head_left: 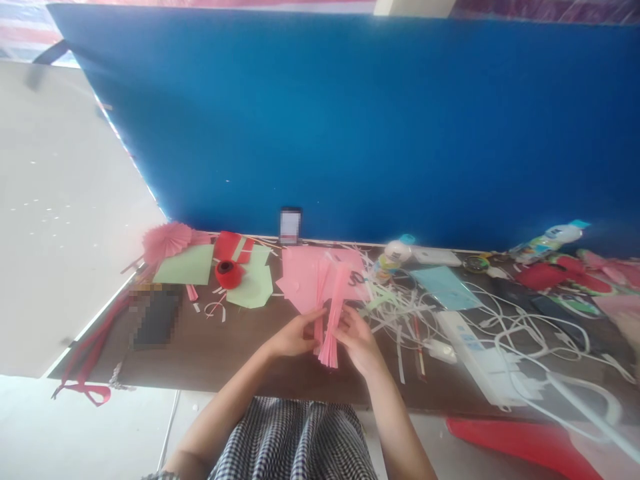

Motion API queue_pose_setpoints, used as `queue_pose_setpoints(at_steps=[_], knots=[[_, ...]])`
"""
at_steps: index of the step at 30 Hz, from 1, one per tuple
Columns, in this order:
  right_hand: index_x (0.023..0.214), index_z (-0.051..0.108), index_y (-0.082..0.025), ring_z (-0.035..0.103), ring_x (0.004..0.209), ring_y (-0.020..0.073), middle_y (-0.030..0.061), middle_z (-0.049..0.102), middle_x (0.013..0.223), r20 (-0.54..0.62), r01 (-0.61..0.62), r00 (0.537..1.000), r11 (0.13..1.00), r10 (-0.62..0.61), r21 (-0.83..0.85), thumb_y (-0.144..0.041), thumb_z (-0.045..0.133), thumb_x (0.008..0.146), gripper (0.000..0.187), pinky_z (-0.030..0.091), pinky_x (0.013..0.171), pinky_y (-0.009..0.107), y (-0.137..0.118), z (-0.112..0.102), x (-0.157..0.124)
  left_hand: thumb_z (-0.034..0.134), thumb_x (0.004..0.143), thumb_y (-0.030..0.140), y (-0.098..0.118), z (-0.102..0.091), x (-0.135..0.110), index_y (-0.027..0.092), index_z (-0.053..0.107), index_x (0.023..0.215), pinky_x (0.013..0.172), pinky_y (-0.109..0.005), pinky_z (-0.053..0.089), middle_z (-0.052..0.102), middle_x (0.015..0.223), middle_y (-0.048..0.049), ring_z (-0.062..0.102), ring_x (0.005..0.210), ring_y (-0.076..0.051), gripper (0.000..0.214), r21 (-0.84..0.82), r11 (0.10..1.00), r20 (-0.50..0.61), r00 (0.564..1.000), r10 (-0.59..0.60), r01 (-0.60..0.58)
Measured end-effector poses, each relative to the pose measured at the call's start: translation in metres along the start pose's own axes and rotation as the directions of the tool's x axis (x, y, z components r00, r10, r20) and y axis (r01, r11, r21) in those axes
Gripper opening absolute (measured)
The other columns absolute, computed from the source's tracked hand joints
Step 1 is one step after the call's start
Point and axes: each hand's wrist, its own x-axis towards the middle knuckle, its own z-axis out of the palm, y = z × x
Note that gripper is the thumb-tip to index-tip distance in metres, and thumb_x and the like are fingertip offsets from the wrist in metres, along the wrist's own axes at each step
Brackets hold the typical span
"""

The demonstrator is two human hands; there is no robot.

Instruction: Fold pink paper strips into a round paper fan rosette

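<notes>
One long brown table (pixel 260 360) is standing against a tall blue panel (pixel 350 133), with a white panel (pixel 60 200) closing off the left end. Both hands are working over the front of the table, near its middle. The left hand (pixel 295 333) is partly closed, its thumb and fingers pinching one side of the folded pink paper (pixel 331 333). The right hand (pixel 359 340) is curling its bent fingers round the other side. The paper is hanging between them, its pleats spreading at the bottom. Pink sheets (pixel 300 270) are lying just behind it. White paper strips (pixel 395 310) are making a messy heap to the right. Two bottles with blue caps are sitting toward the back: a near bottle (pixel 394 257) beside the heap, and a far bottle (pixel 547 241) leaning over at the right. I cannot tell what they are holding inside.
</notes>
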Motion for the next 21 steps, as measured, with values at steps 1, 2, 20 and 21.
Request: queue_pose_setpoints(at_steps=[1, 2, 20, 21], knots=[[0.105, 0.054, -0.028, 0.058, 0.088, 0.0167, 0.0027, 0.061, 0.1, 0.001, 0.01, 1.0, 1.0, -0.01, -0.009, -0.019, 0.073, 0.06, 0.05, 0.049, 0.079, 0.033, 0.001, 0.001, 0.001, 0.056, 0.069, 0.007, 0.002, 0.001, 0.0, 0.028, 0.029, 0.133, 0.07, -0.035, 0.052, 0.022, 0.142, -0.0142, 0.06, 0.091, -0.023, 0.072, 0.006, 1.0, 0.009, 1.0, 0.005, -0.005], [0.105, 0.054, -0.027, 0.058, 0.089, 0.0169, 0.0033, 0.061, 0.101, 0.006, 0.018, 1.0, 1.0, -0.018, -0.019, -0.019, 0.073, 0.06, 0.05, 0.048, 0.081, 0.033, 0.002, 0.001, 0.001, 0.055, 0.07, 0.007, 0.005, 0.002, 0.0, 0.028, 0.029, 0.133, 0.071, -0.035, 0.052, 0.026, 0.141, -0.0138, 0.059, 0.093, -0.023, 0.072, 0.01, 1.0, 0.02, 1.0, 0.011, -0.011], [0.109, 0.052, -0.024, 0.059, 0.083, 0.0181, 0.0044, 0.061, 0.095, -0.056, 0.088, 0.993, 0.978, -0.1, -0.192, -0.024, 0.072, 0.061, 0.053, 0.05, 0.078, 0.036, 0.01, 0.007, -0.001, 0.059, 0.07, 0.012, 0.01, 0.005, -0.003, 0.026, 0.01, 0.138, 0.069, -0.036, 0.051, 0.05, 0.117, -0.0155, 0.061, 0.084, -0.022, 0.085, -0.021, 0.999, 0.082, 0.996, -0.045, 0.047], [0.109, 0.052, -0.024, 0.059, 0.082, 0.0177, 0.004, 0.061, 0.094, -0.062, 0.09, 0.993, 0.977, -0.104, -0.195, -0.023, 0.072, 0.061, 0.052, 0.05, 0.077, 0.035, 0.009, 0.008, -0.002, 0.059, 0.07, 0.012, 0.011, 0.005, -0.003, 0.026, 0.01, 0.137, 0.069, -0.036, 0.051, 0.05, 0.118, -0.0155, 0.061, 0.084, -0.022, 0.084, -0.021, 0.999, 0.079, 0.996, -0.043, 0.044]])
